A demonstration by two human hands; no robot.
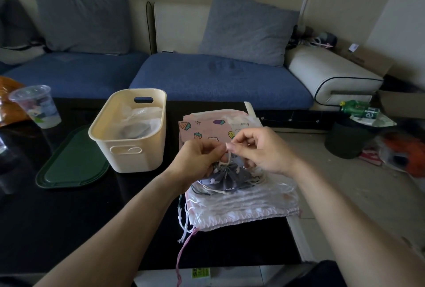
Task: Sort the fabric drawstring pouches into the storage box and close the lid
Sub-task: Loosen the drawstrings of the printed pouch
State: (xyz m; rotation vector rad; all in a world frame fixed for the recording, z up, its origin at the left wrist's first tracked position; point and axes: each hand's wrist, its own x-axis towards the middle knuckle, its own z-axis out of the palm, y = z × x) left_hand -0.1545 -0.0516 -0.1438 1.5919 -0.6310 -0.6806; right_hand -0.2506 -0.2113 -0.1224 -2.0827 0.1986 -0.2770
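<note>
A grey patterned drawstring pouch (230, 175) lies gathered on top of a stack of pouches at the table's right side. My left hand (197, 157) and my right hand (259, 149) meet above it, each pinching its pale cord (226, 158). Under it lie white and pink pouches (243, 208) with loose cords, and behind it a pink fruit-print pouch (202, 128). The cream storage box (128, 146) stands open to the left, with clear plastic and a grey item inside. Its dark green lid (71, 165) lies flat left of the box.
A clear plastic cup (36, 106) stands at the table's far left. A blue sofa (207, 75) with grey cushions runs behind the black table (69, 217). On the floor at right are a dark bin (347, 139), a green bottle (356, 108) and clutter.
</note>
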